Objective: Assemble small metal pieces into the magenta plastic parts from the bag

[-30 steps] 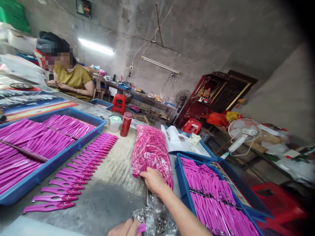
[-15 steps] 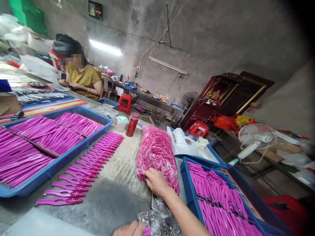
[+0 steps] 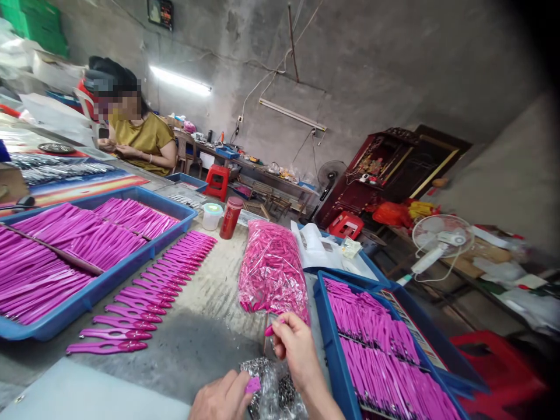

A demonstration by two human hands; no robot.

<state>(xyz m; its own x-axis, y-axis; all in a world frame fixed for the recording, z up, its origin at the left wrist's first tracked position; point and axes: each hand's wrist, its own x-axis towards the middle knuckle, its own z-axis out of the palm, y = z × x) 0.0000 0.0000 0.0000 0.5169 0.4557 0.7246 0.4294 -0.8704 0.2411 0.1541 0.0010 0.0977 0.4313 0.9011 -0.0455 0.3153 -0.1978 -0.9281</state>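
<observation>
My right hand is closed on a small pink plastic piece, just in front of a clear bag of pink pieces. At the bottom edge my left hand pinches another small pink piece. Between my hands lies a crinkled clear bag of small metal parts. A row of several purple handles lies on the grey table, to the left of my hands.
A blue tray of purple handles sits at left, another blue tray at right. A red bottle and a lidded white cup stand behind. Another person in a mustard shirt sits far left. A white fan is at right.
My right hand has drawn back from the pink bag toward me, now with a pink piece in its fingers. My left hand has come further into view.
</observation>
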